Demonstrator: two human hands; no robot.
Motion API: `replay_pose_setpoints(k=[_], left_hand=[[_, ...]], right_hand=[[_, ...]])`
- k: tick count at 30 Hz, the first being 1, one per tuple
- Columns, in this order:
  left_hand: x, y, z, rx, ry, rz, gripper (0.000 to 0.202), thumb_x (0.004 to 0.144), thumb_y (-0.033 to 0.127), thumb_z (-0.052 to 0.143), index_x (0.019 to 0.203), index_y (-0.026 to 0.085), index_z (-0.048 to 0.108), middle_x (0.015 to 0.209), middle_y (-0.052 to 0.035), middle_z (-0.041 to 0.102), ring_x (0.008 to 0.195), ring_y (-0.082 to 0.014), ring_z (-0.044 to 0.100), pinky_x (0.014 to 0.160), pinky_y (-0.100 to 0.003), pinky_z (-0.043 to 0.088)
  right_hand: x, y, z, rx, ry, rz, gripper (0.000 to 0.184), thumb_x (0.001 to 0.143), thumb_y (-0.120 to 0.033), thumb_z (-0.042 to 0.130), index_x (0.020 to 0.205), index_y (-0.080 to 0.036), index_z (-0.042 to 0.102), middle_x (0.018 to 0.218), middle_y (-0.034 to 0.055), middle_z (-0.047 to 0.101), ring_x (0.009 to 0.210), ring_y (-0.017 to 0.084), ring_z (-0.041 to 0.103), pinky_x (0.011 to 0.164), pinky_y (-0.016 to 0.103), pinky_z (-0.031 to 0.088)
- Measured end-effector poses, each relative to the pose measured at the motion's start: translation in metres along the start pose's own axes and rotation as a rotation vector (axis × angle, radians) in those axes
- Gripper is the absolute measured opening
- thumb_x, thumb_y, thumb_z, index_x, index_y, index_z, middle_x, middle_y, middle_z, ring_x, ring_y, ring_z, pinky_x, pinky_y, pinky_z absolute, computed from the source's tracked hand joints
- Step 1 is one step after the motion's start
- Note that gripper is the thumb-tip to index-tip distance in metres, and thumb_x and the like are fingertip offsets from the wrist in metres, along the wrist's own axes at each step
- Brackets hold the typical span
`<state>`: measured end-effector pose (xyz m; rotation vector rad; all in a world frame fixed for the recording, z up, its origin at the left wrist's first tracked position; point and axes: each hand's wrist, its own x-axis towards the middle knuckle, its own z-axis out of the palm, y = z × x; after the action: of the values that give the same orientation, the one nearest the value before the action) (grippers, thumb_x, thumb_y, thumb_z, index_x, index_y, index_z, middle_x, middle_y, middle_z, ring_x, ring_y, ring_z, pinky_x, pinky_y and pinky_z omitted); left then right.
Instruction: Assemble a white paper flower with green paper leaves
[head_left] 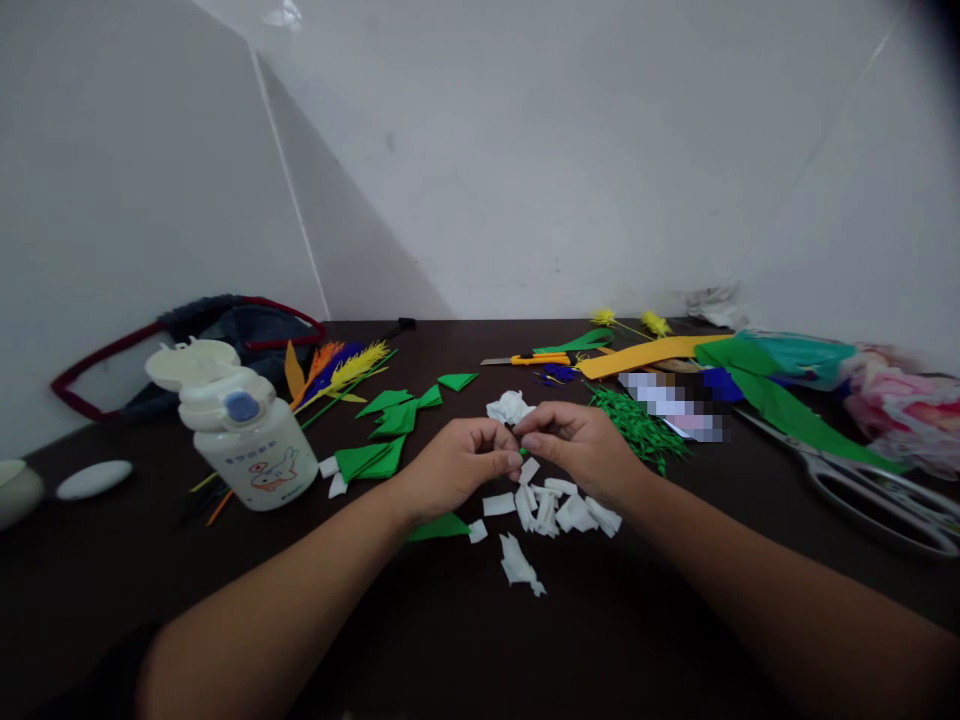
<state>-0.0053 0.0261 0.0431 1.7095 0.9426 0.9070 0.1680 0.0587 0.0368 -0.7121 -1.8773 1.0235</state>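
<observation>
wall [570, 160]: pale grey, faintly marked | shadow [341, 240]: slanting, left of centre | table [600, 630]: dark brown | light: dim

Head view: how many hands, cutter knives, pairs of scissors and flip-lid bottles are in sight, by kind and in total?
Hands (left hand, right hand): 2
Cutter knife: 1
Scissors: 1
Flip-lid bottle: 1
Total: 5
</observation>
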Motion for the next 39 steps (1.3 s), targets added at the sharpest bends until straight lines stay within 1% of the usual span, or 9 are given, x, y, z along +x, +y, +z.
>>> replay_pose_setpoints(k=[5,10,14,17,25,29,32,36,39], left_hand=[[0.000,-0.001,0.000,-0.023,-0.010,-0.004,0.013,0.075,0.026,0.054,0.069,0.014,0.055,0.068,-0.0018,0.058,0.066,-0.0117,0.050,0.066,-0.027,0.038],[0.000,0.000,0.000,-0.037,0.000,0.006,0.013,0.076,0.025,0.054,0.070,0.014,0.054,0.069,-0.0016,0.057,0.068,-0.0116,0.051,0.067,-0.027,0.038],[0.001,0.000,0.000,-0.052,-0.004,-0.015,0.013,0.075,0.026,0.055,0.070,0.014,0.054,0.068,-0.0013,0.057,0.066,-0.0109,0.050,0.065,-0.026,0.038],[0.001,-0.001,0.000,-0.079,-0.026,-0.035,0.014,0.075,0.026,0.056,0.071,0.013,0.053,0.068,-0.0013,0.057,0.064,-0.0102,0.049,0.063,-0.025,0.037],[0.001,-0.006,0.001,-0.065,-0.039,-0.038,0.016,0.074,0.027,0.056,0.067,0.014,0.049,0.063,0.0006,0.054,0.059,-0.0091,0.047,0.058,-0.023,0.036],[0.002,-0.005,0.001,0.057,-0.008,-0.018,0.015,0.074,0.028,0.054,0.068,0.015,0.050,0.062,0.0011,0.053,0.058,-0.0090,0.046,0.056,-0.023,0.037],[0.001,-0.001,0.001,0.249,0.058,0.002,0.013,0.074,0.027,0.052,0.069,0.015,0.052,0.065,0.0002,0.056,0.061,-0.0104,0.048,0.058,-0.024,0.038],[0.000,0.004,0.003,0.509,0.164,0.081,0.011,0.074,0.024,0.051,0.069,0.016,0.055,0.067,0.0002,0.057,0.064,-0.0116,0.049,0.061,-0.024,0.038],[0.000,0.005,0.004,0.629,0.214,0.140,0.009,0.073,0.024,0.053,0.069,0.016,0.055,0.067,0.0005,0.057,0.065,-0.0121,0.049,0.064,-0.025,0.037]], right_hand=[[0.000,0.003,0.000,-0.022,0.032,0.007,0.006,0.071,-0.025,0.060,0.072,-0.019,0.061,0.070,0.0012,0.061,0.067,0.013,0.054,0.066,0.028,0.043],[0.000,0.004,0.002,0.122,-0.009,0.027,0.014,0.069,-0.026,0.061,0.082,-0.020,0.060,0.075,0.0013,0.062,0.070,0.013,0.057,0.067,0.029,0.045],[0.000,-0.001,0.000,-0.062,0.001,0.015,0.009,0.070,-0.027,0.060,0.067,-0.018,0.060,0.066,0.0008,0.061,0.063,0.012,0.054,0.062,0.027,0.042],[-0.001,-0.006,0.000,-0.227,0.027,-0.005,0.011,0.071,-0.026,0.059,0.063,-0.018,0.058,0.058,-0.0009,0.057,0.056,0.011,0.048,0.053,0.025,0.037],[-0.002,-0.009,0.004,-0.537,0.138,-0.179,0.026,0.073,-0.028,0.054,0.052,-0.018,0.044,0.050,-0.0038,0.044,0.049,0.009,0.039,0.048,0.022,0.028],[-0.001,-0.008,0.003,-0.603,0.181,-0.175,0.028,0.074,-0.028,0.052,0.050,-0.018,0.041,0.048,-0.0042,0.040,0.048,0.009,0.037,0.048,0.023,0.027],[0.000,-0.008,0.004,-0.604,0.216,-0.109,0.032,0.073,-0.031,0.052,0.047,-0.018,0.038,0.045,-0.0046,0.037,0.046,0.008,0.035,0.046,0.023,0.026],[0.001,-0.009,0.006,-0.512,0.201,0.033,0.035,0.072,-0.034,0.052,0.046,-0.019,0.036,0.043,-0.0053,0.033,0.045,0.008,0.031,0.043,0.022,0.024],[0.002,-0.008,0.007,-0.422,0.155,0.083,0.036,0.073,-0.037,0.051,0.046,-0.019,0.035,0.044,-0.0056,0.031,0.045,0.008,0.030,0.042,0.022,0.023]])
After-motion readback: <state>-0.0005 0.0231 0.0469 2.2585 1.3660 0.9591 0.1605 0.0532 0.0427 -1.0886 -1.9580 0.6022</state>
